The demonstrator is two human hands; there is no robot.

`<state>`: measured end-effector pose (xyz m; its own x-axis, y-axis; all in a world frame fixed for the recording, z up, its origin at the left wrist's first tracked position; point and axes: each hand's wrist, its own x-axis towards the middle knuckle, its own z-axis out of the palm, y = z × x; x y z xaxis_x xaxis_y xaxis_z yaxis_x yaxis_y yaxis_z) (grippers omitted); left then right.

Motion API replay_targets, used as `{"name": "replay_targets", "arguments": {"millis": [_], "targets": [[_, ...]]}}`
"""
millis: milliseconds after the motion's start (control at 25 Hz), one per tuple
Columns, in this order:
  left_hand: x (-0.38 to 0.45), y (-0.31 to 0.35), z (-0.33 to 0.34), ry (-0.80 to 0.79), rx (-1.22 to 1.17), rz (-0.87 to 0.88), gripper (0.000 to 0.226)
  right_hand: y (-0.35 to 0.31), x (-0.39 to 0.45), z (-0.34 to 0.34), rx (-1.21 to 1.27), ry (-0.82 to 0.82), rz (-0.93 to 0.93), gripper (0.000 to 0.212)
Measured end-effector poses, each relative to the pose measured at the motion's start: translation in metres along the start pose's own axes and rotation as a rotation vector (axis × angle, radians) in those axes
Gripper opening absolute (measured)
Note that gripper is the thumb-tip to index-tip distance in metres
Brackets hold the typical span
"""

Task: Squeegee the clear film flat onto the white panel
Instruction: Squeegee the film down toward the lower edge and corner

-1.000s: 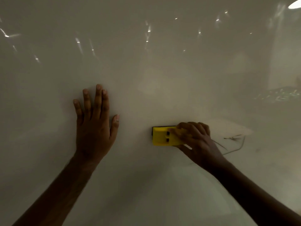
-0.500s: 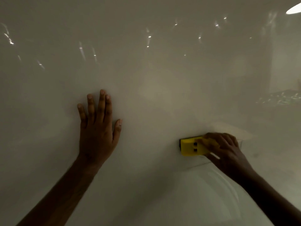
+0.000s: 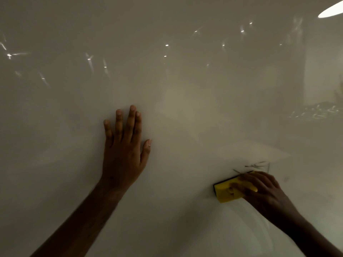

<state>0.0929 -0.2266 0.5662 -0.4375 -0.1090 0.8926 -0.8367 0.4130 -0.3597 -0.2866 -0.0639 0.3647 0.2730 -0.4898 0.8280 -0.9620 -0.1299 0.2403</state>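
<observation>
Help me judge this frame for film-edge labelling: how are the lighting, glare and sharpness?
Head view: dim overall; bright lamp reflection top right and scattered specular glints across the glossy white panel; the right hand on the yellow squeegee is motion-blurred; the left hand is sharper; film creases faintly visible; wide-angle bending at edges.

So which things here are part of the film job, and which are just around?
In use: yellow squeegee, right hand gripping it, left hand flat on the white panel, creased film.
Not part: lamp reflection, glints.
</observation>
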Motion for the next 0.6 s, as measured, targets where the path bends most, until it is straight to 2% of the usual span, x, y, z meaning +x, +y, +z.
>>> {"name": "replay_targets", "arguments": {"millis": [120, 200, 240, 320, 440, 520, 600], "targets": [[0.002, 0.004, 0.001, -0.009, 0.012, 0.027, 0.077, 0.020, 0.031, -0.015, 0.039, 0.125, 0.154, 0.040], [0.006, 0.009, 0.001, -0.008, 0.010, 0.036, 0.077, 0.029, 0.067, -0.028, 0.095, 0.219, 0.282, 0.046], [0.007, 0.012, 0.001, -0.009, 0.001, 0.040, 0.077, 0.028, 0.081, -0.030, 0.106, 0.247, 0.284, 0.047], [0.010, 0.017, 0.002, -0.007, -0.006, 0.054, 0.077, 0.012, 0.094, -0.024, 0.098, 0.255, 0.191, 0.045], [0.012, 0.021, 0.002, 0.000, -0.011, 0.053, 0.077, -0.022, 0.062, 0.002, 0.105, 0.131, -0.022, 0.038], [0.012, 0.022, 0.003, 0.004, -0.017, 0.051, 0.076, -0.020, 0.028, 0.015, 0.049, 0.076, -0.061, 0.041], [0.012, 0.023, 0.004, -0.001, -0.015, 0.053, 0.076, -0.003, 0.008, 0.014, 0.029, 0.059, 0.002, 0.048]]}}
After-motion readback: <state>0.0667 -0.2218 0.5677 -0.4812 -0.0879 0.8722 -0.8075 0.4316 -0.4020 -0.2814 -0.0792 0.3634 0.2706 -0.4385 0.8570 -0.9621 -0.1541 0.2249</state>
